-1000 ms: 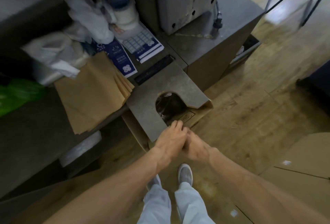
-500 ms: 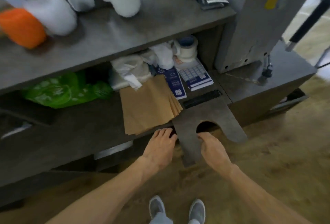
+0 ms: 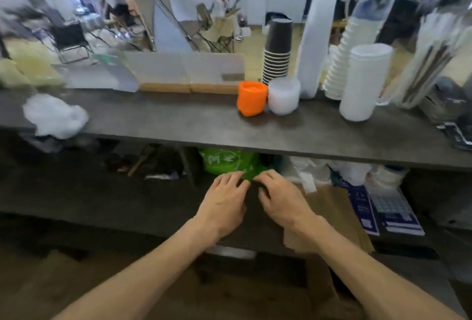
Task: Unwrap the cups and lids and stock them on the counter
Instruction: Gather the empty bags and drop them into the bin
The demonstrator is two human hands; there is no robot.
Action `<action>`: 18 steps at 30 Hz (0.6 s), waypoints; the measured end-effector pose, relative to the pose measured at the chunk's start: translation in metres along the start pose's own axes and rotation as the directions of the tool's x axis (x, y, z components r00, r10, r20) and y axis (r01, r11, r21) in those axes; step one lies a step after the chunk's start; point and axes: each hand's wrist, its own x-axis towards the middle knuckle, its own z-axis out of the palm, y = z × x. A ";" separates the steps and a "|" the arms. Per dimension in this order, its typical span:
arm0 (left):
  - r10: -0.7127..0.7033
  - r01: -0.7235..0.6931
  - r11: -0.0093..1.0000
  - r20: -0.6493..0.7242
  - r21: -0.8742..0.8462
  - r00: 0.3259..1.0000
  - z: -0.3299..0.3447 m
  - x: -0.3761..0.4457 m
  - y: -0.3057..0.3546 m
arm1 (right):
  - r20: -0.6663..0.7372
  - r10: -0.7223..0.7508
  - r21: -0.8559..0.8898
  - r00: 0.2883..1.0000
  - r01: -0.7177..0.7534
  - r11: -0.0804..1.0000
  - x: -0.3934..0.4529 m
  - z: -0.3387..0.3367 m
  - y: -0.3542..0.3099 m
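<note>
Counter (image 3: pixel 178 125) largely stocked: black cups (image 3: pixel 278 49), white cups (image 3: pixel 355 51) and lid stacks (image 3: pixel 364 82) stand upright at its right end. Work remains on the shelf below, where the green bag (image 3: pixel 224 162) lies (contents hidden). Left hand (image 3: pixel 224 202) and right hand (image 3: pixel 281 199) pinch its near edge, fingers curled.

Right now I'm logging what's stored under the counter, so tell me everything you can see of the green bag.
The green bag looks like thin, crinkled plastic with a pale printed mark I can't read. It sits bunched on the shelf under the counter, its top hidden in shadow. The fingertips of the left hand and right hand meet at its near edge; contents unseen.
</note>
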 end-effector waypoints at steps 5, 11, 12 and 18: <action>-0.130 0.131 0.991 -0.074 0.004 0.989 -0.042 -0.037 -0.157 | -0.012 -0.106 0.007 0.994 0.106 0.994 0.100 0.051 -0.126; -0.251 0.251 0.968 -0.100 -0.011 0.963 -0.083 -0.077 -0.316 | 0.048 -0.164 0.057 0.985 0.161 0.985 0.195 0.114 -0.260; -0.272 0.272 0.962 -0.114 -0.013 0.956 -0.089 -0.081 -0.338 | 0.064 -0.174 0.068 0.983 0.170 0.983 0.208 0.122 -0.279; -0.500 0.506 0.860 -0.309 -0.064 0.809 -0.107 -0.076 -0.455 | 0.119 -0.249 0.114 0.961 0.235 0.965 0.284 0.160 -0.365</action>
